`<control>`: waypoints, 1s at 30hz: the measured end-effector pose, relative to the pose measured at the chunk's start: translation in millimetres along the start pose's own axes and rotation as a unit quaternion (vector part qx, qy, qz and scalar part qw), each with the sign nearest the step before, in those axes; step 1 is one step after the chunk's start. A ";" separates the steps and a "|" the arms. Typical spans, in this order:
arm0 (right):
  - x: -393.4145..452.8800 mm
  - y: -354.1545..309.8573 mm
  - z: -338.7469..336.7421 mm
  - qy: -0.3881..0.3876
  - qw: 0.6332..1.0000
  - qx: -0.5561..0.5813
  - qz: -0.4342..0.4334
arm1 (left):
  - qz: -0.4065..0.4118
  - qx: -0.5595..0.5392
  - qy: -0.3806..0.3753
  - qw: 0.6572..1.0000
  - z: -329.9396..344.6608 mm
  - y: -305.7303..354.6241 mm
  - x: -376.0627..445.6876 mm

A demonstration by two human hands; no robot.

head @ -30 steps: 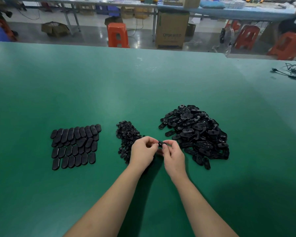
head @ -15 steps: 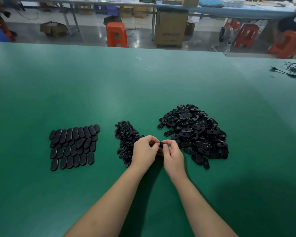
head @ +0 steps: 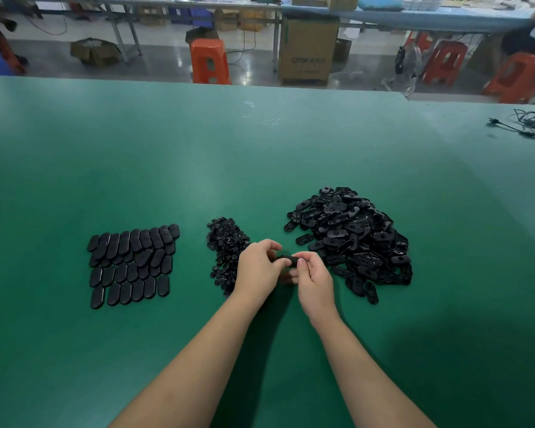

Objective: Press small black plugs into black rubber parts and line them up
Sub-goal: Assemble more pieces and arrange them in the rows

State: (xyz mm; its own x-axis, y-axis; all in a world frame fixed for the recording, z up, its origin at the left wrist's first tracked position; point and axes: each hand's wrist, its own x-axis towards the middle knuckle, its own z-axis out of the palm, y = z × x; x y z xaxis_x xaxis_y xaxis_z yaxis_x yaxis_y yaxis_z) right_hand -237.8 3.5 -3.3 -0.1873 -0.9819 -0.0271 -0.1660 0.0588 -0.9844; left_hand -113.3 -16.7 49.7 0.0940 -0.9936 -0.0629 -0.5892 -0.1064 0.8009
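A black oval rubber part (head: 288, 261) is held between both hands just above the green table (head: 260, 168). My left hand (head: 257, 267) pinches its left end, and my right hand (head: 314, 274) pinches its right end. A small heap of black plugs (head: 224, 245) lies just left of my left hand. A big pile of loose rubber parts (head: 352, 236) lies to the right of my right hand. Rows of lined-up rubber parts (head: 132, 264) lie flat at the left. Whether a plug sits in the held part is hidden by my fingers.
Black cables (head: 525, 123) lie at the table's far right edge. Beyond the far edge stand an orange stool (head: 209, 61), a cardboard box (head: 306, 54) and more orange stools (head: 445, 61).
Both hands stay together between the two piles. The held part now shows more between the fingertips, and my right thumb has shifted along it.
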 end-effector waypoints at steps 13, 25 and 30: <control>-1.2 -1.7 1.0 0.003 1.000 -0.010 -0.011 | -0.033 -0.089 -0.056 0.994 -1.1 0.3 0.9; -0.7 -0.8 0.5 -0.001 0.999 -0.039 -0.009 | -0.036 -0.086 -0.053 0.994 1.8 -0.7 -1.3; -0.4 -0.5 -0.5 -0.006 0.999 -0.045 -0.004 | -0.041 -0.060 -0.043 0.996 5.1 2.2 -4.8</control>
State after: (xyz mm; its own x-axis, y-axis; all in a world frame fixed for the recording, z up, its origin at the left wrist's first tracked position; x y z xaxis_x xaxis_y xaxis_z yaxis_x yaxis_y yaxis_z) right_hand -238.1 3.9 -2.6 -0.1741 -0.9845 -0.0216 -0.2546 0.0662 -0.9648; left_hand -119.1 -12.3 48.8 0.0663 -0.9820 -0.1768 -0.4815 -0.1867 0.8563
